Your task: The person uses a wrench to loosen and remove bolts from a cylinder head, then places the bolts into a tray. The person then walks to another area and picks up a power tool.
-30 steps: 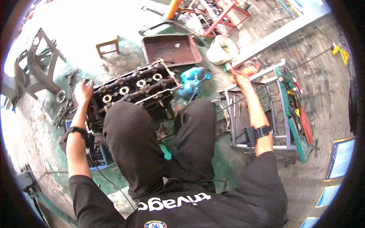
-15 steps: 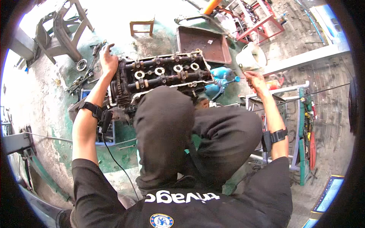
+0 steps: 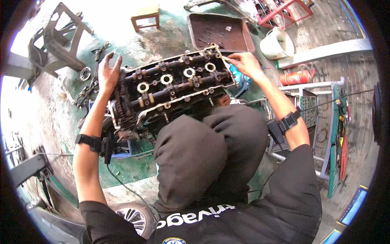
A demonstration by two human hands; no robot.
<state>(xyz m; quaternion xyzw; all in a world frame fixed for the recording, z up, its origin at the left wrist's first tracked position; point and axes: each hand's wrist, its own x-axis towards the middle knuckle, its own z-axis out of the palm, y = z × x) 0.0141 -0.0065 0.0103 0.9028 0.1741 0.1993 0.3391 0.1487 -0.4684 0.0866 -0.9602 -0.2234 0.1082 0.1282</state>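
Observation:
Before my knees lies a long dark engine cylinder head (image 3: 172,87), its camshafts and several pale round rings facing up. It is tilted, its right end further away. My left hand (image 3: 109,75) is at its left end by the timing chain (image 3: 118,97), fingers raised and apart, holding nothing I can see. At the far right corner my right hand (image 3: 247,66) has its fingertips pinched together at the rim. What they hold, if anything, is too small to make out. Just below that hand sits a blue bottle-like object (image 3: 240,81), partly covered.
A brown tray (image 3: 239,45) and a white bucket (image 3: 277,44) stand beyond. A red fire extinguisher (image 3: 295,77) lies right, near a metal frame (image 3: 335,142). A wooden stool (image 3: 145,18) and a grey plastic chair (image 3: 61,44) are at the far left; a wheel (image 3: 136,217) is low left.
My right hand has swung left from beside the bucket onto the cylinder head's corner. My left hand has moved slightly down and nearer. The view has shifted, and my knees are closer together.

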